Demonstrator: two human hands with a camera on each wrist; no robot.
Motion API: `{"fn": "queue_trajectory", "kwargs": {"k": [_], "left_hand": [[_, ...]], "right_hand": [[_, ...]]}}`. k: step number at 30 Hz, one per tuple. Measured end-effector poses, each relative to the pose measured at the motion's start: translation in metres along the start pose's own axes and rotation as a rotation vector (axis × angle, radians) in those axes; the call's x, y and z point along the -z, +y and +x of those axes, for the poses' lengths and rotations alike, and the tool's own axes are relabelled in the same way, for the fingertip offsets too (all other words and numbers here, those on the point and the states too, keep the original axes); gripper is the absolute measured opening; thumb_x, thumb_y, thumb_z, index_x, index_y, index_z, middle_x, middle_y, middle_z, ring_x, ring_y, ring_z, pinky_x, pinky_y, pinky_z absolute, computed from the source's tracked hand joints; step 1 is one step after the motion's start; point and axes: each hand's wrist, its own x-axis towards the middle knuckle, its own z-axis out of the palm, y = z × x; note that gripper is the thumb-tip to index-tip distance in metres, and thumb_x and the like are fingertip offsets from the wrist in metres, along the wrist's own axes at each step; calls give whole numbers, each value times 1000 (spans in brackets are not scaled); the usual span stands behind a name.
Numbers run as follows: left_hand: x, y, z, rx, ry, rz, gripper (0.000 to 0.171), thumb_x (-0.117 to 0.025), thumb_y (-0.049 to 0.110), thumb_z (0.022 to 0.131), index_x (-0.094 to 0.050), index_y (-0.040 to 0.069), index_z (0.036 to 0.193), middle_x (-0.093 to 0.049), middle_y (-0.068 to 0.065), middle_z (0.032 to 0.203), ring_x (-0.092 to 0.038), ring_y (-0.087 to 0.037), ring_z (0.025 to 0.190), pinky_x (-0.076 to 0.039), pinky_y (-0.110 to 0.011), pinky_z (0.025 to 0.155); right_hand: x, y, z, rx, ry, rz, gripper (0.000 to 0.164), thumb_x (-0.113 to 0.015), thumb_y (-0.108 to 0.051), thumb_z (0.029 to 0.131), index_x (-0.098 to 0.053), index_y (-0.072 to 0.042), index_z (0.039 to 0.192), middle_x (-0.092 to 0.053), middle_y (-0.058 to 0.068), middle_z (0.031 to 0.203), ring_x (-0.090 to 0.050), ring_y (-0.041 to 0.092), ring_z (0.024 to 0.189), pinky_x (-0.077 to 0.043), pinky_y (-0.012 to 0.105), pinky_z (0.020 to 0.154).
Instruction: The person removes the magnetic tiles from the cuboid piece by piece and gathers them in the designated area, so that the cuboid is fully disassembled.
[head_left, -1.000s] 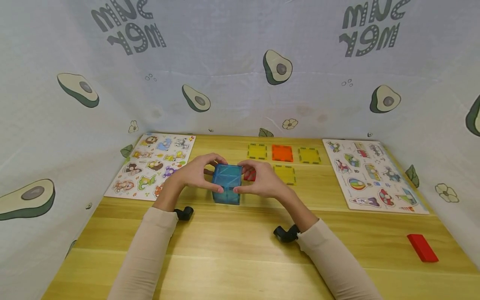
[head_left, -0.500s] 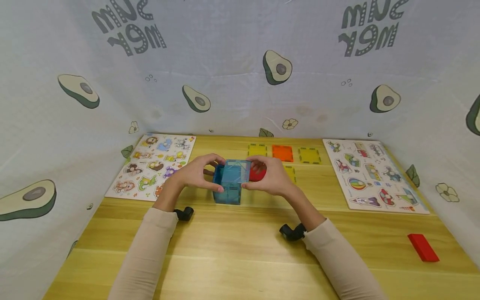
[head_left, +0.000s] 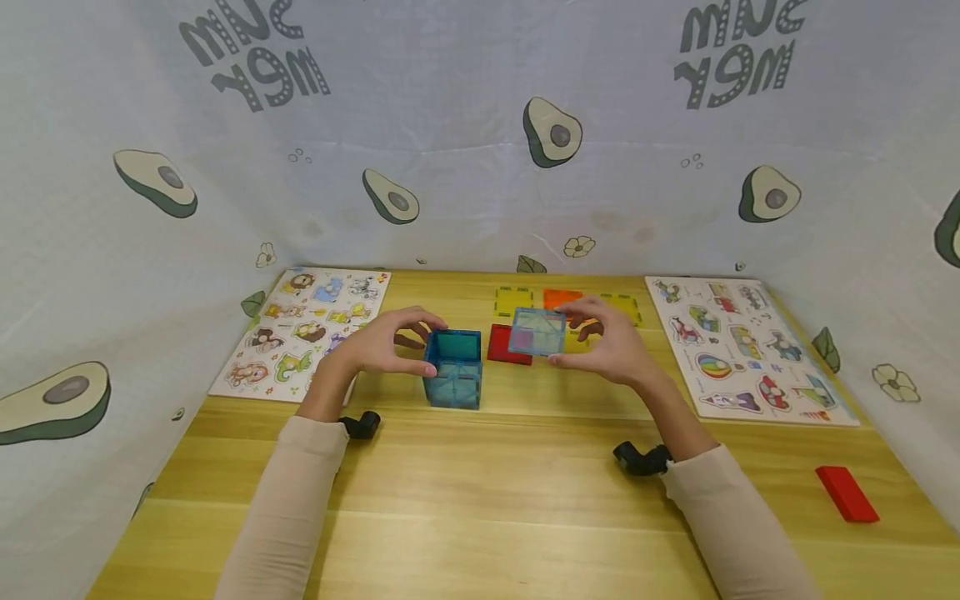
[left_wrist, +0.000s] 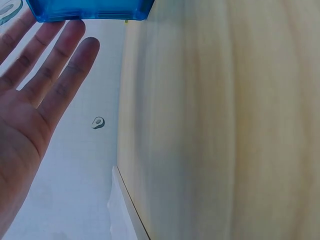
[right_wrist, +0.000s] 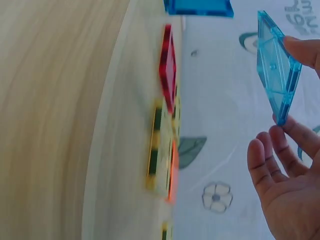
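On the table stands a box built of blue magnetic tiles (head_left: 453, 387), its top open so that the inner far wall shows. My left hand (head_left: 382, 343) holds its left side, thumb at the front edge and fingers at the back; in the left wrist view the fingers reach up to the blue box (left_wrist: 90, 9). Between the thumb and a finger of my right hand (head_left: 611, 343), a clear light-blue square magnetic tile (head_left: 537, 332) is pinched by its edge. It hangs in the air, right of the box and apart from it. Behind it lies a red tile (head_left: 501, 346), partly covered.
Yellow tiles (head_left: 513, 301) and an orange tile (head_left: 558, 298) lie farther back, some partly hidden by the right hand. Picture puzzle boards flank them, one at left (head_left: 300, 321) and another at right (head_left: 742, 350). A red block (head_left: 847, 493) lies near the right edge.
The light-blue tile has come off the top of the box and moved right with my right hand, uncovering the box's inside. My left hand has stayed at the box.
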Motion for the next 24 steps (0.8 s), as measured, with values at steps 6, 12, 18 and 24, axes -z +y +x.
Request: {"fn": "queue_trajectory", "kwargs": {"k": [6,12,18,24], "left_hand": [[0,0,-1,-15,1,-25,66,-89,17,81,-61,13,140,-58,-10,140,-58,-34,123,-55,-54,103],[0,-1,-1,5,1,-17,64,-91,20,79,-64,18,136,-59,-4,137,-59,-29,121,-56,-49,102],[1,1,-1,11,-10,-36,65,-91,24,79,-63,18,137,-59,-3,139,-60,-28,122,-56,-48,103],[1,0,-2,18,-15,-40,65,-91,25,80,-63,17,138,-58,-3,139,-60,-28,123,-56,-47,103]], "right_hand": [[27,24,-14,-12,-15,-44,65,-92,-21,76,-65,-7,134,-62,11,125,-58,29,107,-57,40,87],[55,48,-29,-33,-37,-148,65,-91,-24,79,-65,-10,136,-61,11,129,-55,25,109,-53,34,85],[76,70,-41,-89,-35,-200,66,-90,-25,81,-63,-11,139,-60,11,130,-50,23,107,-47,35,81],[83,85,-48,-135,-55,-222,67,-88,-29,83,-61,-8,141,-59,15,131,-52,28,108,-45,35,80]]}}
